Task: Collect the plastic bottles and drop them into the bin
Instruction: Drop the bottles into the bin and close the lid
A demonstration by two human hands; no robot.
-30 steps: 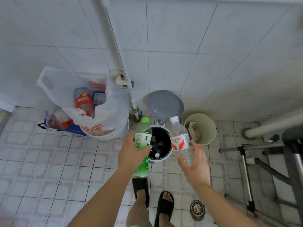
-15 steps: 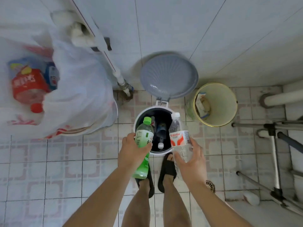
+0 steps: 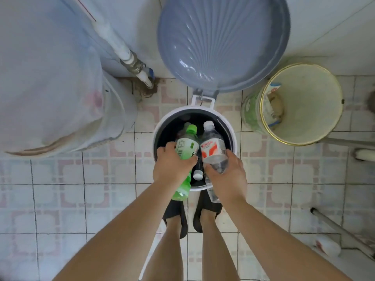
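Your left hand (image 3: 172,165) covers the middle of the green bottle (image 3: 185,149), and your right hand (image 3: 227,175) hides the lower half of the clear bottle (image 3: 213,151), so neither grip shows fingertips on the far side. Both bottles block most of the bin (image 3: 160,126) interior; of what lies inside you see only a white cap (image 3: 197,175) and dark shapes too dim to name. The grey lid (image 3: 223,41) and the white bag (image 3: 50,78) are cut by the picture's edge
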